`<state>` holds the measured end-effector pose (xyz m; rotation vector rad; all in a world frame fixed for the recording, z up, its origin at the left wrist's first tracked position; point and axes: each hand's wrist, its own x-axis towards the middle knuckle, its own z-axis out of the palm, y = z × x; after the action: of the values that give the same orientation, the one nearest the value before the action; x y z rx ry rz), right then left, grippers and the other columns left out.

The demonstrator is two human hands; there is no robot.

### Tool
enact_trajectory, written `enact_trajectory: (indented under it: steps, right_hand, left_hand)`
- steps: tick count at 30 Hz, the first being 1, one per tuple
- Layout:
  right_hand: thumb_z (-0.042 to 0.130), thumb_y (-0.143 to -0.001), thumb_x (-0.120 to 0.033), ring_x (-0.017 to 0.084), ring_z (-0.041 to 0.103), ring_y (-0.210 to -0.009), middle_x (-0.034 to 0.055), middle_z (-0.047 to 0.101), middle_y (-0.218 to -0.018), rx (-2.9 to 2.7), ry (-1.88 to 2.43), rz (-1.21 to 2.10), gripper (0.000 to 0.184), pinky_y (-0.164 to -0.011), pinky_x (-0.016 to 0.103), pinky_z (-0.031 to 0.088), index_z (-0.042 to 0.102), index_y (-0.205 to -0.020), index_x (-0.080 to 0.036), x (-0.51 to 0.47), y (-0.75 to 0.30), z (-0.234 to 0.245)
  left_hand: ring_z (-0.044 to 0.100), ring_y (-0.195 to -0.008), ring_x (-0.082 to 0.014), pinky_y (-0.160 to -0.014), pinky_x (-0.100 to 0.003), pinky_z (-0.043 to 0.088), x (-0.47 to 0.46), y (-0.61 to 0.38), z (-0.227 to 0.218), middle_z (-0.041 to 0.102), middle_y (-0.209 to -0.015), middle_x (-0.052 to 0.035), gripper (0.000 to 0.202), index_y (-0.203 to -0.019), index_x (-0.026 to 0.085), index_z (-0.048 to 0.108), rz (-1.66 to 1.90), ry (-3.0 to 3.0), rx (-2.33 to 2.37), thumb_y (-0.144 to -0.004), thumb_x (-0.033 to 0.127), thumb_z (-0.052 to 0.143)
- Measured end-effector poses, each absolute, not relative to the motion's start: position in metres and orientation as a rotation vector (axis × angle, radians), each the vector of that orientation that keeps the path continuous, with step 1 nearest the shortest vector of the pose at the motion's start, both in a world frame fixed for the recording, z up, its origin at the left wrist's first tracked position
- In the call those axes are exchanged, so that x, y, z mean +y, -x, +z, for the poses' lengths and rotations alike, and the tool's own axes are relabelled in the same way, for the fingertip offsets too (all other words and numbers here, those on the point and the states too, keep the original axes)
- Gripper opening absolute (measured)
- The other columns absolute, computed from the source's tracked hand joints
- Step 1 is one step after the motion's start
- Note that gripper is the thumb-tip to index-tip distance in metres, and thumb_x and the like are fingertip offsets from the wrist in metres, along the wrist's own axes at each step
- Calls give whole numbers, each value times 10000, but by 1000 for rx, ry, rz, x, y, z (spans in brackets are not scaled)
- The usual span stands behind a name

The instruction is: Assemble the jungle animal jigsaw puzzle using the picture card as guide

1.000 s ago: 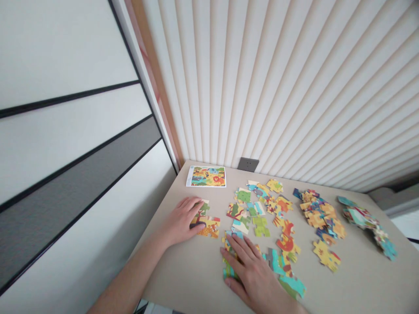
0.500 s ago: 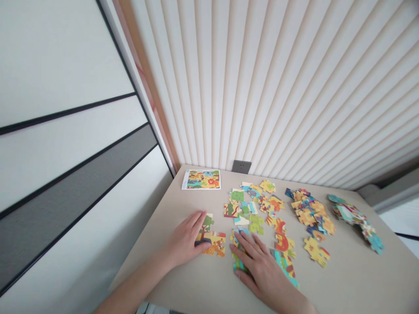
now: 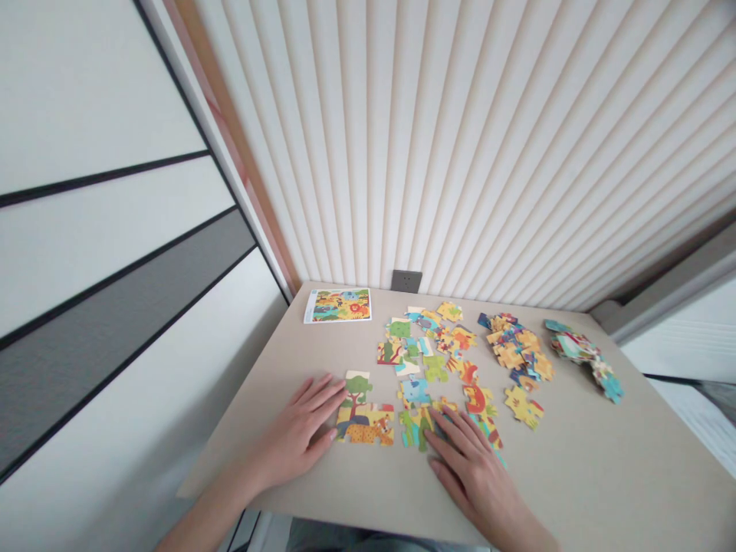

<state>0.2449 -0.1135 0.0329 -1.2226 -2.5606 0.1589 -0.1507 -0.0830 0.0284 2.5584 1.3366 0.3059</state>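
My left hand (image 3: 304, 425) lies flat on the table, fingers spread, its tips at the left edge of a joined group of puzzle pieces (image 3: 365, 425) with a leopard and a tree. My right hand (image 3: 468, 460) rests with fingers stretched over several loose puzzle pieces (image 3: 415, 428), green and yellow, and hides part of them. Beyond its fingers are a blue piece (image 3: 414, 391) and a strip of red and yellow pieces (image 3: 476, 399). Farther back, loose pieces such as a green one (image 3: 435, 369) lie in a spread cluster.
A printed picture card (image 3: 339, 305) lies at the back left of the table (image 3: 276, 353). Right of the cluster are a piece pile (image 3: 520, 349), a second pile (image 3: 580, 349) and a yellow piece (image 3: 523, 406). A socket (image 3: 406, 281) sits on the ribbed wall behind.
My left hand has drawn left off the leopard pieces, uncovering them. My right hand has shifted right, showing more of the pieces beneath. The view has turned slightly right.
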Motion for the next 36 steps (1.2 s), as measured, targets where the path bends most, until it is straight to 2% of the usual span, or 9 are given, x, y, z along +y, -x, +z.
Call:
enact_trajectory:
  steps: [3,7,9,13,20,24,27,32,36]
  right_hand:
    - [606,-1006,-260,309,463,-1474,48,531,-1567,-2508,1227,137,474,-1196,571,438,583,-1473,-335,-117,-246,30]
    - [576,-1020,-234,289,471,-1470,55,546,-1556,-2505,1242,108,470,-1206,554,430,572,-1481,-323,-114,-238,32]
    - [578,-1022,-259,297,436,-1494,58,499,-1593,-2511,1287,94,513,-1205,562,428,517,-1527,-325,-113,-240,34]
    - [610,-1007,-365,351,309,-1550,69,303,-1698,-2482,1448,76,646,-1190,587,433,382,-1610,-333,-117,-264,35]
    - [538,-1033,-482,361,178,-1584,99,155,-1732,-2476,1586,146,730,-1203,612,380,210,-1666,-321,-126,-277,30]
    - [529,-1029,-527,368,160,-1588,112,107,-1737,-2454,1591,191,739,-1213,650,321,205,-1664,-335,-108,-252,34]
    - [535,-1029,-514,357,145,-1594,105,98,-1740,-2465,1574,247,703,-1228,643,280,254,-1651,-346,-92,-237,35]
    - [470,-1046,-538,321,83,-1608,61,67,-1747,-2449,1655,316,637,-1273,588,167,304,-1636,-362,-72,-217,28]
    - [457,-1048,-524,326,98,-1608,64,98,-1746,-2387,1715,282,633,-1273,597,134,313,-1637,-343,-53,-198,23]
  left_hand:
    - [247,-1581,-308,-1281,-617,221,-85,141,26,353,-1677,-37,676,-1634,310,303,316,-2571,1334,-1003,246,535]
    - [244,-1582,-304,-1280,-624,209,-85,139,23,342,-1680,-31,648,-1637,312,295,307,-2594,1342,-1027,273,508]
    - [251,-1580,-300,-1278,-621,219,-84,143,21,344,-1678,-20,658,-1637,325,292,307,-2611,1328,-1022,278,521]
    - [308,-1559,-299,-1275,-598,250,-87,153,18,393,-1653,-14,672,-1621,345,332,350,-2632,1300,-995,282,567]
    - [346,-1539,-321,-1243,-618,312,-94,168,14,395,-1647,6,716,-1628,404,289,294,-2652,1251,-985,377,602]
    - [350,-1537,-325,-1240,-594,343,-99,171,13,417,-1636,17,728,-1622,420,302,255,-2675,1221,-971,410,628]
    - [360,-1535,-307,-1265,-565,305,-102,172,11,425,-1633,9,719,-1623,391,318,249,-2714,1159,-976,423,631]
    - [382,-1528,-267,-1307,-461,228,-104,172,12,449,-1624,-22,694,-1610,311,377,362,-2774,1103,-980,411,650]
    - [392,-1522,-262,-1317,-439,203,-104,169,16,469,-1612,-33,703,-1599,294,400,376,-2775,1083,-969,452,668]
